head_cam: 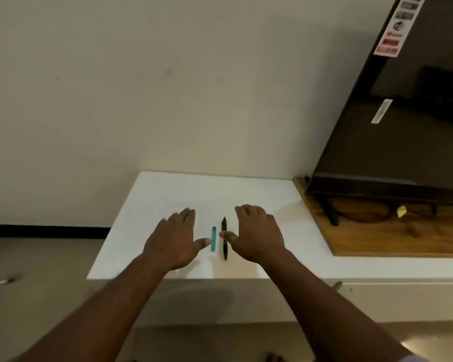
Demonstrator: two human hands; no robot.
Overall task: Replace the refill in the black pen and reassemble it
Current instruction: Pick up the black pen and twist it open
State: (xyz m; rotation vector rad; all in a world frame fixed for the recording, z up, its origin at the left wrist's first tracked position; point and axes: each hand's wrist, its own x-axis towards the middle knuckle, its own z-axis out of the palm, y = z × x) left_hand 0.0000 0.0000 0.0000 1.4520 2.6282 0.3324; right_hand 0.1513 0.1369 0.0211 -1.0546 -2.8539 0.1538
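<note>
A black pen [224,239] lies on the white tabletop [168,194], pointing away from me. Just left of it lies a short teal strip [214,239], parallel to the pen; it looks like the refill in its packet. My left hand [175,236] hovers palm down to the left of the teal strip, fingers spread, holding nothing. My right hand [256,233] hovers palm down to the right of the pen. Its thumb tip reaches over the pen's middle; whether it touches I cannot tell.
A dark flat screen [403,113] leans on a wooden board [377,236] at the right, with a cable and a small yellow tag beneath it. The wall stands close behind the table. The floor lies to the left, with a small light object [4,282] on it.
</note>
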